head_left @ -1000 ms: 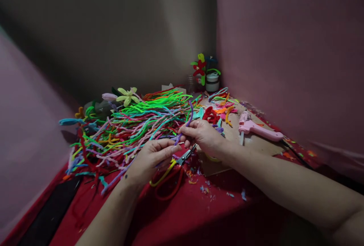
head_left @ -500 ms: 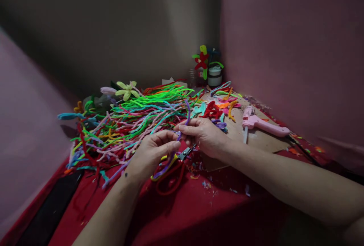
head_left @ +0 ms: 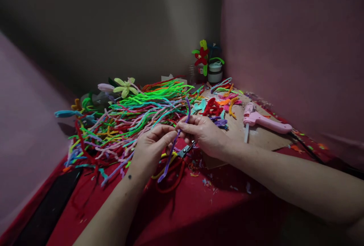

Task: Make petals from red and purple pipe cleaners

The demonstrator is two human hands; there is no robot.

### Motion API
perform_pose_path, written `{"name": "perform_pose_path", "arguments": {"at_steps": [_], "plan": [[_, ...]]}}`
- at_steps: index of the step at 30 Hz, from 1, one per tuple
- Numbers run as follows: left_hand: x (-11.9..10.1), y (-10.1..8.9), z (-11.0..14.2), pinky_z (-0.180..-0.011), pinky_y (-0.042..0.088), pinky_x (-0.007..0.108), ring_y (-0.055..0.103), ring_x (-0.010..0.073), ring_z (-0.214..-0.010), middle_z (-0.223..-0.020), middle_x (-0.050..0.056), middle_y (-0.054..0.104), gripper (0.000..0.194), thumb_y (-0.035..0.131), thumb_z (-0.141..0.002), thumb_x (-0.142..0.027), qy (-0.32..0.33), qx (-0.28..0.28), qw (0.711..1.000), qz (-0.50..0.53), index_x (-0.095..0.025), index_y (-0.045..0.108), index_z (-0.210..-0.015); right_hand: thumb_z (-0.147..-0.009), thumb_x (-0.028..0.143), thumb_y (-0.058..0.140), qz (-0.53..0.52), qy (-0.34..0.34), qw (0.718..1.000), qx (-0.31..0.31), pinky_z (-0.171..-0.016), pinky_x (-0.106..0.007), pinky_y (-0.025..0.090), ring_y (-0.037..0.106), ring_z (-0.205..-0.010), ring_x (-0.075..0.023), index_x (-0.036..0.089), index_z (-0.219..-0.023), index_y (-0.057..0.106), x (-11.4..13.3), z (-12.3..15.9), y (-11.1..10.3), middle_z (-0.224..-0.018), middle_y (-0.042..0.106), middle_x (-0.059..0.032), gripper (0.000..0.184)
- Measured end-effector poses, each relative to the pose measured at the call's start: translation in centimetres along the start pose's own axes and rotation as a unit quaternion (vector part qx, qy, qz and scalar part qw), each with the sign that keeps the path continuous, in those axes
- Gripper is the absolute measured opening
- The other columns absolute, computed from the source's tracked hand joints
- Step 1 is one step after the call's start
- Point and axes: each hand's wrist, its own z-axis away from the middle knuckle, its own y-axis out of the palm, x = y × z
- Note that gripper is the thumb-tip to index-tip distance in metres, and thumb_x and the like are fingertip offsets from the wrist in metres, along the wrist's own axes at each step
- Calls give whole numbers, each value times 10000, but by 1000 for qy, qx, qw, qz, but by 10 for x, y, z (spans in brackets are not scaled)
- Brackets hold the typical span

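A purple pipe cleaner [head_left: 168, 163] runs between my two hands, one end pointing up and the other hanging down toward me. My right hand [head_left: 203, 132] pinches it near its middle with thumb and fingers. Close beside it, my left hand [head_left: 155, 145] has its thumb and fingertips closed on the same pipe cleaner. Below them lie scissors [head_left: 184, 151] with yellow handles, partly hidden by the left hand. A red pipe cleaner loop [head_left: 178, 179] rests by the scissors on the red cloth.
A big heap of coloured pipe cleaners [head_left: 142, 113] spreads behind my hands. On the right, a pink glue gun [head_left: 267, 121] lies on cardboard [head_left: 256, 140] near finished petal pieces [head_left: 213, 107]. Pipe-cleaner flowers [head_left: 201, 56] stand at the back by a jar [head_left: 215, 72]. A black phone-like slab [head_left: 51, 204] lies left.
The lower end of the purple pipe cleaner has swung clear of my left hand and hangs straighter. Both hands stay nearly in place; the view has shifted slightly.
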Motion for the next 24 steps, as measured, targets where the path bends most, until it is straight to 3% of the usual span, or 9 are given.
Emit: {"name": "perform_pose_path", "arguments": {"at_steps": [7,14,24], "plan": [[-2,8,4,-467,357,187,472,75,-513,-658,-1,611,173,694,-676,-301,-3,-12,1000,0,-153,657,-757,-784,263,577,54,-23,998,14,-460,-192,373,454,-453,-51,148,-710,533,-1,2,0,-563,528,39,144],[-7,11,5,-454,340,179,438,63,-486,-602,-23,574,174,622,-730,-313,9,0,1000,-19,-141,601,-711,-781,233,570,62,10,998,5,-435,-178,391,493,-430,-53,140,-655,510,1,4,3,-529,537,38,168],[3,14,5,-442,337,176,426,58,-460,-569,-34,544,161,592,-720,-303,3,-32,997,-72,-150,545,-708,-814,220,531,92,37,995,4,-391,-149,368,504,-421,-42,137,-718,520,-2,3,2,-578,568,26,128]]}}
